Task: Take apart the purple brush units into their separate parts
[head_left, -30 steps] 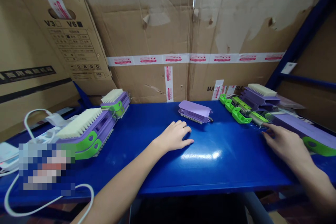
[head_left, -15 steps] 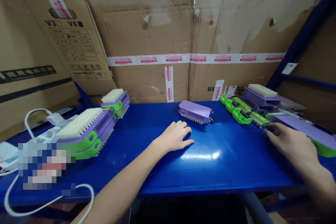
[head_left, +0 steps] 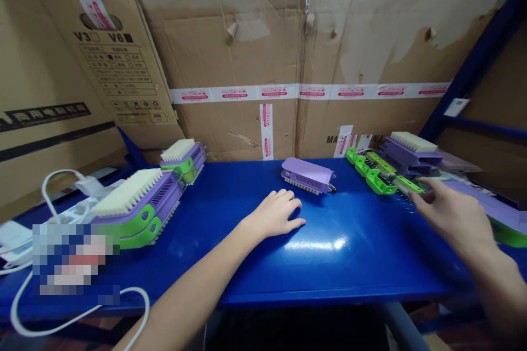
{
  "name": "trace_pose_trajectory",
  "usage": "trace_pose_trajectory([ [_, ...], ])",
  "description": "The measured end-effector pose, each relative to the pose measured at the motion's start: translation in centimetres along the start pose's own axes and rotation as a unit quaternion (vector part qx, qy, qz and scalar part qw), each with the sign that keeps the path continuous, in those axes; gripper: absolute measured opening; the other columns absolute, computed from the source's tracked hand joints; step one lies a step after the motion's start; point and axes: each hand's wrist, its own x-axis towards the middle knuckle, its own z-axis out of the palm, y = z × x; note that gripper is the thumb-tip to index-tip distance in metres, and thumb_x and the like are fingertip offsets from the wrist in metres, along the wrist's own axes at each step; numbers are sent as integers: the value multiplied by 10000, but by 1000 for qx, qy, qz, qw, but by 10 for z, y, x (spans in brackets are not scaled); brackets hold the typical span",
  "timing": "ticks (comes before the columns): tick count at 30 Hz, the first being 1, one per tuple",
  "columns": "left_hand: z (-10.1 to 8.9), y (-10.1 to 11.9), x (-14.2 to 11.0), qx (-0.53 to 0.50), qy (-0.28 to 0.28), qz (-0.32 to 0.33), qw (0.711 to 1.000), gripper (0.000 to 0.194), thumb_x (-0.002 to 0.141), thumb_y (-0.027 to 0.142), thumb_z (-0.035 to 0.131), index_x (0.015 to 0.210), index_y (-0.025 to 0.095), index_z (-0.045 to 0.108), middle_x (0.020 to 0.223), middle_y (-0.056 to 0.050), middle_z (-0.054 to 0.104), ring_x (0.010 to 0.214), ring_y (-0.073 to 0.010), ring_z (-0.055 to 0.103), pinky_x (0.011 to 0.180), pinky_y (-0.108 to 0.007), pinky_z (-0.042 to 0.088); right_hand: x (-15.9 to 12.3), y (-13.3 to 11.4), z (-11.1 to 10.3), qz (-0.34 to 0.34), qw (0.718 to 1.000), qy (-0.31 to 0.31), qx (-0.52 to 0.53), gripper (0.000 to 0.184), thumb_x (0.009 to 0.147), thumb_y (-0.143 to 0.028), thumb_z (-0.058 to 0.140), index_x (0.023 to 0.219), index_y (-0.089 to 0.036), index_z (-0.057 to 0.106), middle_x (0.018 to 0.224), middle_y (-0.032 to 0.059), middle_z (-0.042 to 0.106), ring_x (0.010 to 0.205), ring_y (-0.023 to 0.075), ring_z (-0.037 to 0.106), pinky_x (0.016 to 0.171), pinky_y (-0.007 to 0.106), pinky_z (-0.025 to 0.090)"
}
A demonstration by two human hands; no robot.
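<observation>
My left hand [head_left: 275, 213] lies flat on the blue table [head_left: 321, 263], fingers together and stretched, holding nothing. Just beyond it lies a purple brush housing [head_left: 308, 175], bristle side down. My right hand [head_left: 450, 214] hovers at the right, fingers extended toward a roller part with green brackets [head_left: 385, 173]; it touches or nearly touches the roller's near end. A long purple and green piece [head_left: 500, 214] lies under and behind that hand.
Stacked purple-green brush heads with white bristles [head_left: 135, 200] and a smaller stack [head_left: 183, 156] sit at the left. Another brush head [head_left: 411, 148] sits at the back right. White cable [head_left: 53, 192] loops at the far left. Cardboard boxes [head_left: 288, 55] wall off the back.
My right hand has lifted and moved slightly up and forward toward the green-bracketed roller. The left hand has stayed put.
</observation>
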Motion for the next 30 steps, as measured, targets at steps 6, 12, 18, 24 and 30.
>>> trace_pose_trajectory([
  [6, 0, 0, 0, 2, 0, 2, 1000, 324, 880, 462, 567, 1038, 186, 628, 1012, -57, 602, 952, -221, 548, 799, -343, 419, -2, -35, -8, -54, 998, 5, 16, 387, 893, -408, 452, 1216, -225, 559, 942, 50, 713, 892, 290, 650, 645, 338, 401],
  [12, -1, 2, 0, 4, -10, -6, 1000, 328, 882, 458, 565, 1048, 182, 626, 1016, -61, 601, 963, -226, 545, 802, -347, 423, -5, -68, -3, -173, 982, -69, 32, 336, 904, -396, 455, 1136, -206, 604, 854, 54, 714, 799, 247, 660, 625, 311, 389],
  [18, -2, 3, 1, 4, -13, -12, 1000, 328, 884, 463, 561, 1039, 181, 631, 1018, -62, 602, 980, -233, 545, 822, -366, 431, -20, -95, 6, -260, 955, -142, -16, 314, 918, -383, 425, 1103, -201, 601, 941, 88, 707, 833, 240, 663, 600, 288, 370],
  [24, -1, 3, 0, 11, -10, -12, 1000, 331, 883, 462, 562, 1049, 184, 634, 1018, -63, 602, 978, -237, 545, 820, -370, 438, -31, -124, 2, -298, 950, -95, -5, 323, 945, -421, 378, 919, -193, 606, 871, 80, 693, 741, 215, 649, 552, 278, 332],
  [30, -2, 3, 0, 12, -8, -11, 1000, 333, 884, 460, 561, 1057, 187, 637, 1010, -68, 601, 978, -241, 546, 823, -376, 442, -13, -154, -2, -304, 945, 92, 73, 414, 917, -531, 399, 991, -174, 596, 950, 119, 653, 921, 256, 587, 678, 307, 411],
])
